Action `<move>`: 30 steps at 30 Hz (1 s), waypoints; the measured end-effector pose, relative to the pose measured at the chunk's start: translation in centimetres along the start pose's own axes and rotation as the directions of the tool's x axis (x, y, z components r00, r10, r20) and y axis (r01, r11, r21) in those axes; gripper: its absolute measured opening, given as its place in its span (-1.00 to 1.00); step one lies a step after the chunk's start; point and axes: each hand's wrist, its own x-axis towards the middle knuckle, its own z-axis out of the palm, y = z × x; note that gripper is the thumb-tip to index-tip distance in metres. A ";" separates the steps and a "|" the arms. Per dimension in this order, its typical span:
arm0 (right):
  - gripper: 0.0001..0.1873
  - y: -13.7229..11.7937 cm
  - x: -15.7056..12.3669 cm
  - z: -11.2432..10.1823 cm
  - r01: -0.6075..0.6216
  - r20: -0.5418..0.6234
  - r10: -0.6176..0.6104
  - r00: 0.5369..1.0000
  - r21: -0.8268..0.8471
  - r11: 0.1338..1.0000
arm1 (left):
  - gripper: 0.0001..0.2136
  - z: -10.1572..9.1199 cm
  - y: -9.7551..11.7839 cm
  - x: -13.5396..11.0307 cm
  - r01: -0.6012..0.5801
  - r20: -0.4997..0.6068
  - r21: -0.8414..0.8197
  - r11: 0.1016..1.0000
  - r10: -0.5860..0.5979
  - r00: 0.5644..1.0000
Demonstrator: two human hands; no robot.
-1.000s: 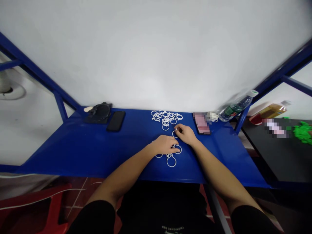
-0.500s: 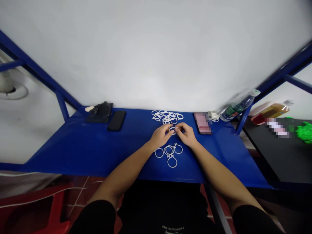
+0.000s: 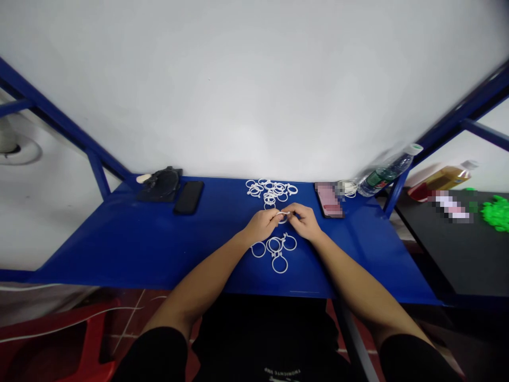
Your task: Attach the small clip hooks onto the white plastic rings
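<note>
Between my two hands is a white plastic ring [image 3: 282,221], partly covered by the fingers. My left hand [image 3: 262,225] pinches its left side with thumb and forefinger. On the other side, my right hand [image 3: 304,220] grips it with bent fingers, and a small white end shows by the fingertips. Just nearer to me lie several more white rings [image 3: 280,264] with small tabs, some overlapping. Beyond my hands, against the wall, sits a loose pile of similar rings [image 3: 270,187].
A black phone [image 3: 189,197] and a dark flat item [image 3: 161,185] lie left on the blue table [image 3: 131,244]. To the right are a second phone [image 3: 330,200], a coiled white cable [image 3: 348,188] and a leaning water bottle [image 3: 387,172]. Blue metal bars frame both sides.
The fingers of both hands have closed in on the ring, and the left fingers have curled tighter. The rings on the table stay where they were.
</note>
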 end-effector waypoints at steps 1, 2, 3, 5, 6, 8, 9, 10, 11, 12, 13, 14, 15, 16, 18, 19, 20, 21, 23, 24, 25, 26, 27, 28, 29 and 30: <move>-0.76 0.0 0.0 0.0 -0.004 -0.003 0.004 1.000 0.013 1.000 | -0.67 0.0 0.0 0.0 -0.007 0.011 0.005 1.000 0.007 1.000; -0.75 0.0 0.1 0.1 -0.015 -0.006 0.015 1.000 0.027 1.000 | -0.68 0.1 -0.1 0.0 -0.020 0.020 0.017 1.000 0.019 1.000; -0.74 0.0 0.1 0.1 -0.032 -0.007 0.032 0.999 0.043 0.999 | -0.69 0.2 -0.1 0.0 -0.034 0.027 0.035 0.999 0.033 0.999; -0.72 0.0 0.1 0.2 -0.073 -0.005 0.074 0.997 0.070 0.995 | -0.70 0.3 -0.2 -0.1 -0.060 0.038 0.087 0.994 0.057 0.998; -0.70 0.0 0.1 0.3 -0.090 -0.002 0.091 0.996 0.076 0.993 | -0.70 0.4 -0.2 -0.1 -0.068 0.043 0.117 0.991 0.064 0.997; -0.68 0.0 0.1 0.3 -0.100 0.005 0.100 0.995 0.069 0.993 | -0.70 0.3 -0.2 -0.2 -0.078 0.058 0.170 0.982 0.069 0.996; -0.66 0.1 0.0 0.2 -0.093 0.008 0.092 0.996 0.057 0.994 | -0.70 0.2 -0.2 -0.1 -0.079 0.066 0.187 0.979 0.068 0.996; -0.65 0.1 0.0 0.2 -0.081 0.006 0.081 0.997 0.038 0.996 | -0.72 0.0 -0.2 -0.1 -0.077 0.069 0.197 0.977 0.065 0.996; -0.64 0.2 0.0 0.1 -0.072 0.000 0.072 0.997 0.015 0.997 | -0.75 -0.2 -0.3 -0.1 -0.069 0.059 0.203 0.977 0.058 0.997; -0.64 0.4 0.0 0.0 -0.070 -0.011 0.070 0.997 -0.015 0.997 | -0.77 -0.5 -0.5 0.0 -0.054 0.037 0.210 0.976 0.047 0.998; -0.64 0.6 0.0 -0.1 -0.080 -0.023 0.079 0.997 -0.048 0.996 | -0.77 -0.8 -0.8 0.1 -0.032 0.007 0.220 0.975 0.031 0.999; -0.66 0.9 0.0 -0.1 -0.100 -0.032 0.097 0.995 -0.083 0.992 | -0.76 -1.2 -1.0 0.2 -0.002 -0.033 0.240 0.971 0.010 0.999; -0.67 1.3 0.0 -0.2 -0.123 -0.033 0.120 0.992 -0.117 0.986 | -0.77 -1.5 -1.4 0.3 0.032 -0.061 0.271 0.962 -0.016 0.998; -0.68 1.6 0.1 -0.2 -0.146 -0.024 0.144 0.989 -0.145 0.979 | -0.78 -1.8 -1.7 0.4 0.066 -0.074 0.306 0.950 -0.045 0.996; -0.69 2.3 0.2 -0.3 -0.171 0.019 0.177 0.984 -0.181 0.969 | -0.80 -2.1 -2.2 0.5 0.114 -0.069 0.367 0.923 -0.095 0.993; -0.69 2.5 0.2 -0.3 -0.172 0.047 0.184 0.982 -0.188 0.967 | -0.81 -2.1 -2.3 0.6 0.123 -0.061 0.391 0.912 -0.107 0.992; -0.69 2.6 0.3 -0.3 -0.169 0.073 0.186 0.980 -0.192 0.967 | -0.81 -2.1 -2.4 0.6 0.123 -0.055 0.411 0.903 -0.110 0.992; -0.68 2.7 0.3 -0.3 -0.166 0.093 0.186 0.978 -0.194 0.967 | -0.81 -2.1 -2.5 0.6 0.120 -0.053 0.429 0.895 -0.107 0.993; -0.69 2.6 0.3 -0.3 -0.175 0.107 0.199 0.974 -0.203 0.964 | -0.80 -1.9 -2.5 0.6 0.124 -0.060 0.462 0.878 -0.109 0.992; -0.72 2.5 0.3 -0.3 -0.193 0.101 0.217 0.971 -0.208 0.959 | -0.80 -1.9 -2.5 0.6 0.138 -0.069 0.479 0.867 -0.119 0.990; -0.74 2.5 0.2 -0.2 -0.219 0.091 0.242 0.966 -0.212 0.953 | -0.79 -1.9 -2.4 0.6 0.158 -0.081 0.494 0.855 -0.135 0.987; -0.77 2.4 0.2 -0.2 -0.248 0.084 0.271 0.959 -0.215 0.944 | -0.78 -1.9 -2.4 0.5 0.181 -0.094 0.506 0.843 -0.155 0.984; -0.78 2.5 0.2 -0.2 -0.277 0.084 0.301 0.950 -0.219 0.936 | -0.76 -1.9 -2.3 0.5 0.203 -0.104 0.515 0.833 -0.174 0.979; -0.78 2.5 0.1 -0.2 -0.302 0.090 0.328 0.940 -0.225 0.926 | -0.74 -2.0 -2.3 0.5 0.220 -0.110 0.521 0.825 -0.191 0.976; -0.77 2.6 0.1 -0.2 -0.321 0.097 0.351 0.931 -0.236 0.917 | -0.71 -2.0 -2.2 0.6 0.232 -0.112 0.525 0.819 -0.203 0.973; -0.77 2.7 0.2 -0.2 -0.333 0.102 0.368 0.924 -0.256 0.907 | -0.69 -2.1 -2.2 0.6 0.239 -0.112 0.528 0.815 -0.212 0.971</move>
